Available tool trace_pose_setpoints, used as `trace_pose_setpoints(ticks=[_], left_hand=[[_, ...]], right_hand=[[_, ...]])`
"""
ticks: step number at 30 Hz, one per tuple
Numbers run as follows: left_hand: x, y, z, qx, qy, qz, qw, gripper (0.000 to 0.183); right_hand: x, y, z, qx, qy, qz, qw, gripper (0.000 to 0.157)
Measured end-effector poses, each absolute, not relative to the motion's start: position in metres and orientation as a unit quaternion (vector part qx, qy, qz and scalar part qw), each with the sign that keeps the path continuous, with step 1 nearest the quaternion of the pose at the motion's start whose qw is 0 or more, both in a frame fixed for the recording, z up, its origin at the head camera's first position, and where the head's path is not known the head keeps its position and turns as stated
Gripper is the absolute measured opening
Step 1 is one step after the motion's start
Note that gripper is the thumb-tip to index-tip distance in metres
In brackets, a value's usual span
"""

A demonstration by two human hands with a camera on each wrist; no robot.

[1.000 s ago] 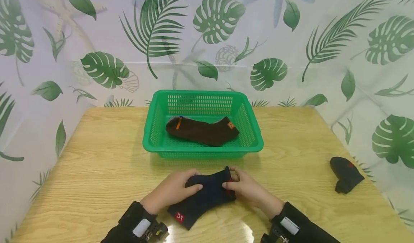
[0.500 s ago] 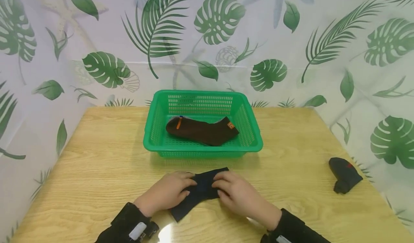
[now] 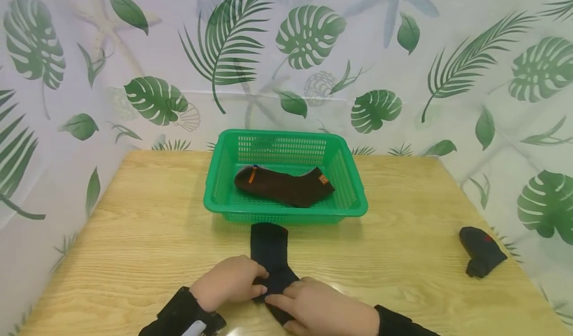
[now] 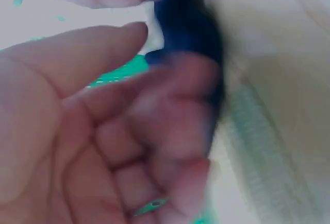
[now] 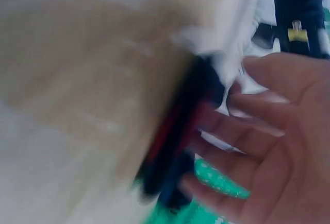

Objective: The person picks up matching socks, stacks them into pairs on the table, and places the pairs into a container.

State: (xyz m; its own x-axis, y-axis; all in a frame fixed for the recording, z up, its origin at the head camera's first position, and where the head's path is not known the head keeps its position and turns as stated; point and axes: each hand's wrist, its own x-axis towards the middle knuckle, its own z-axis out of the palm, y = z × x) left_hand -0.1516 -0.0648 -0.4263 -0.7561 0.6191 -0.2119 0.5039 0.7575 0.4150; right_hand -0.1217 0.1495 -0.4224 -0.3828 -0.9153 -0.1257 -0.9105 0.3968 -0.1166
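A dark navy sock [image 3: 269,249] lies on the wooden table just in front of the green basket, one end pointing toward the basket. On its left edge rest the fingers of my left hand [image 3: 233,282]; the left wrist view has the thumb apart from the fingers and the sock [image 4: 188,28] against the fingertips. My right hand [image 3: 324,307] lies over the sock's near end and hides part of it. Blurred in the right wrist view, the sock [image 5: 178,123] shows a red stripe beside loosely extended fingers.
The green basket [image 3: 286,211] stands at the back middle, with brown socks [image 3: 286,187] with orange marks inside. Near the table's right edge lies a dark grey sock [image 3: 481,251], partly bunched. A leaf-patterned cloth [image 3: 313,112] hangs behind the table [image 3: 147,211].
The navy sock has turned from lying slantwise to pointing at the basket. The left hand's thumb and fingers no longer hold it as before; the right hand has moved down to its near end.
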Motion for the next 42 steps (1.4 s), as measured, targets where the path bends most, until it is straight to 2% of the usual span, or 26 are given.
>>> trace_pose_setpoints(ticks=[4, 7, 9, 12, 16, 29, 42], left_hand=[[-0.151, -0.065, -0.429, 0.337, 0.918, 0.177, 0.114, 0.015], [-0.151, -0.067, -0.432, 0.332, 0.924, 0.164, 0.099, 0.024], [-0.151, -0.069, -0.434, 0.318, 0.926, 0.165, 0.122, 0.036], [-0.153, -0.071, -0.436, 0.298, 0.922, 0.185, 0.164, 0.044], [-0.153, -0.074, -0.438, 0.287, 0.925, 0.174, 0.179, 0.048], [-0.148, -0.082, -0.437, 0.285, 0.930, 0.162, 0.168, 0.051], [-0.152, -0.094, -0.433, 0.279, 0.922, 0.192, 0.186, 0.046]], right_hand=[[-0.125, 0.166, -0.415, -0.458, 0.883, 0.034, 0.100, 0.025], [-0.129, 0.175, -0.413, -0.412, 0.903, 0.070, 0.098, 0.030], [-0.132, 0.179, -0.413, -0.380, 0.916, 0.078, 0.101, 0.034], [-0.135, 0.185, -0.412, -0.334, 0.934, 0.078, 0.103, 0.035], [-0.139, 0.188, -0.409, -0.291, 0.947, 0.055, 0.123, 0.034], [-0.147, 0.187, -0.412, -0.321, 0.940, 0.022, 0.116, 0.033], [-0.147, 0.188, -0.406, -0.309, 0.940, 0.032, 0.142, 0.035]])
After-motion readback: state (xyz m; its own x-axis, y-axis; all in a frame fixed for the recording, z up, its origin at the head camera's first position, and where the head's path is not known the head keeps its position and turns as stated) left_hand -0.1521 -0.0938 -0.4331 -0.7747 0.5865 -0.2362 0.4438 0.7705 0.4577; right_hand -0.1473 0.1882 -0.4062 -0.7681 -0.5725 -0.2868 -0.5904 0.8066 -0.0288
